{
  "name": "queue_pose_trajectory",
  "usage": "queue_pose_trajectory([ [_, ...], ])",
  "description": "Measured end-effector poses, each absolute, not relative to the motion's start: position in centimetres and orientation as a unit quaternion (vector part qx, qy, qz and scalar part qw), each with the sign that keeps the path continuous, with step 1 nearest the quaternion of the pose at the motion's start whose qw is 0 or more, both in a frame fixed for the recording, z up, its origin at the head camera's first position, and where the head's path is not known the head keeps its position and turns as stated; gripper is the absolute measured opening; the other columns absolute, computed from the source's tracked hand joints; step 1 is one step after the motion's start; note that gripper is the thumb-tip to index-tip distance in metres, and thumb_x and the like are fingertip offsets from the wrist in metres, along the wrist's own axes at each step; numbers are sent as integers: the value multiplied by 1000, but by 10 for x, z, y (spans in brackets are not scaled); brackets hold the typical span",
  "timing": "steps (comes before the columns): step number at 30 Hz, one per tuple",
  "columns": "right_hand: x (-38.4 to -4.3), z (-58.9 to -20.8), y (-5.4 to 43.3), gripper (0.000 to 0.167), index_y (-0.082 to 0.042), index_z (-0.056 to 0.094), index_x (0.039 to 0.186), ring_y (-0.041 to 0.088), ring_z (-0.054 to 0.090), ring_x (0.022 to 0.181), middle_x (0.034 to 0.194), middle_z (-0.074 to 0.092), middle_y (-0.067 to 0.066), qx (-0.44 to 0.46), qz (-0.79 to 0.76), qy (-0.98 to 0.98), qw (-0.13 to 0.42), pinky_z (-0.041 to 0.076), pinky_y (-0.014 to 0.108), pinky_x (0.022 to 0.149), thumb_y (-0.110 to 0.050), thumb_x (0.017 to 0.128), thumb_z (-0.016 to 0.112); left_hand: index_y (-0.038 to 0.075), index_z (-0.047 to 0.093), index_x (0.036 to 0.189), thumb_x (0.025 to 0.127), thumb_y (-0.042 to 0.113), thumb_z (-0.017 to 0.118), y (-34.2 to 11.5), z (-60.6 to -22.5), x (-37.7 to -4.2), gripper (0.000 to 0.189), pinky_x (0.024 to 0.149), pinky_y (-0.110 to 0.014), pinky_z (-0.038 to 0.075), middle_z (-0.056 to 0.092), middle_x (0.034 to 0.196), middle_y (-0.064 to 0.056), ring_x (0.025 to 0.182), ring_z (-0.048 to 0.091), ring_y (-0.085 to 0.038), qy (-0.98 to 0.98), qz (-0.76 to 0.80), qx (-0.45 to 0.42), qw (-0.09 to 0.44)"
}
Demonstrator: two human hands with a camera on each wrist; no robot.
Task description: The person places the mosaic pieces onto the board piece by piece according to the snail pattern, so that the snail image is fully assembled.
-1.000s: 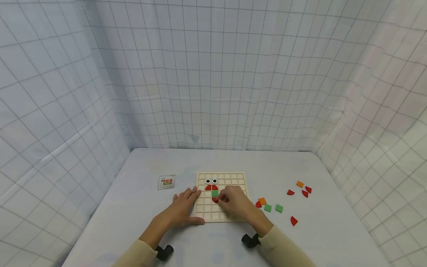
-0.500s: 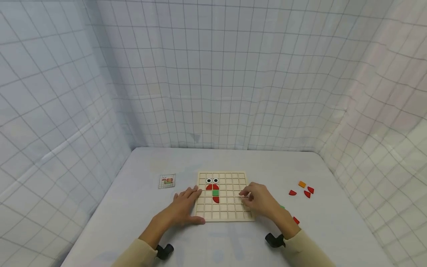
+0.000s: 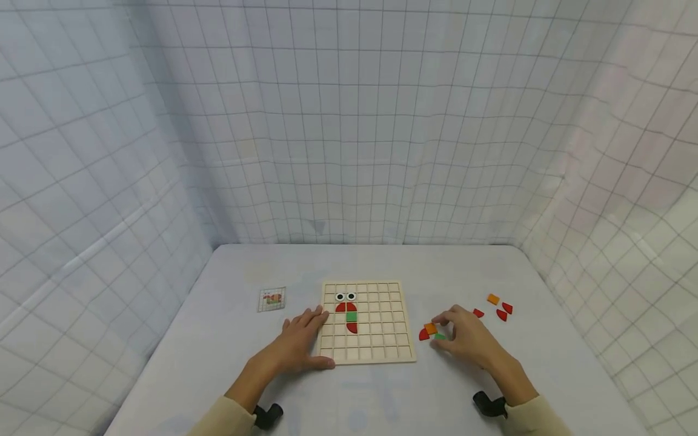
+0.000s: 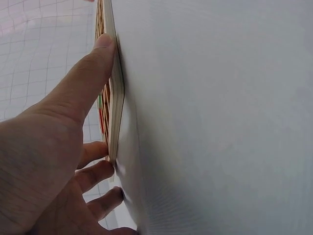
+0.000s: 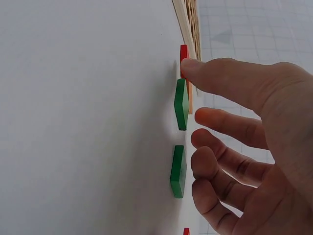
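Note:
My left hand (image 3: 301, 339) rests along the left side of a pale wooden grid board (image 3: 384, 342), its thumb near the front-left corner. Two eye tiles (image 3: 351, 297), several red quarter-circle tiles (image 3: 352, 327) and a green square tile (image 3: 351, 317) lie on the board. To the board's right, my right hand (image 3: 468, 340) is over loose tiles, thumb and fingers apart. By its fingertips are an orange square tile (image 3: 431, 328), a red quarter-circle tile (image 3: 423, 334) and a green square tile (image 5: 181, 104). Another green square tile (image 5: 178, 171) lies under the fingers in the right wrist view.
Farther right on the white table (image 3: 360, 399) lie another orange tile (image 3: 493, 299) and several red quarter-circles (image 3: 507, 307). A small picture card (image 3: 271, 299) with a coloured tile pattern lies left of the board. Grid-patterned white curtains (image 3: 349, 151) enclose the table.
My right hand has let go of the red quarter-circle on the board, below the green square, and moved right to the loose tiles. The left hand has stayed on the board's edge.

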State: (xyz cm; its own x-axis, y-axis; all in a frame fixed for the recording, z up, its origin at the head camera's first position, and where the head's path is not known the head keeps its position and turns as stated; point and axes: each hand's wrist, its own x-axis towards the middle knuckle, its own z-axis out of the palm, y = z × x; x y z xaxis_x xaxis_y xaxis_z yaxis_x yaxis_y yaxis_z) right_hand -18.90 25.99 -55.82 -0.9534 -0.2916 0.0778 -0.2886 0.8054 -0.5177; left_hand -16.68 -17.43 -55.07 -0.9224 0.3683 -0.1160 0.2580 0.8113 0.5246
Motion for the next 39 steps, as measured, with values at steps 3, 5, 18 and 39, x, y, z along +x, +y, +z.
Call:
queue_pose_trajectory([
  [3,-188,-561,266,40,-12,86,123,12,56,86,114,74,0,-145,-276,950,17,53,22,72,-23,89,104,7,44,179,88,52,103,-175,-552,-166,117,137,-89,19,34,191,-21,177,30,-57,945,261,165,104],
  [5,-187,-562,269,39,-12,86,122,11,57,87,113,74,-1,-146,-276,950,21,53,22,73,-23,90,104,8,43,180,89,52,102,-175,-552,-166,118,138,-88,19,34,192,-21,177,29,-56,945,261,166,104],
  [18,-189,-560,274,21,-16,87,109,7,60,85,105,76,-5,-162,-273,948,29,56,21,74,-18,93,101,7,41,180,89,54,102,-177,-554,-169,120,138,-89,19,33,192,-20,177,29,-56,945,260,173,102],
  [39,-192,-557,267,19,-17,87,108,5,59,85,99,73,-8,-166,-268,949,11,56,20,73,-17,94,99,4,42,180,89,52,102,-178,-557,-167,119,135,-91,21,34,191,-22,176,31,-57,943,267,175,100],
])
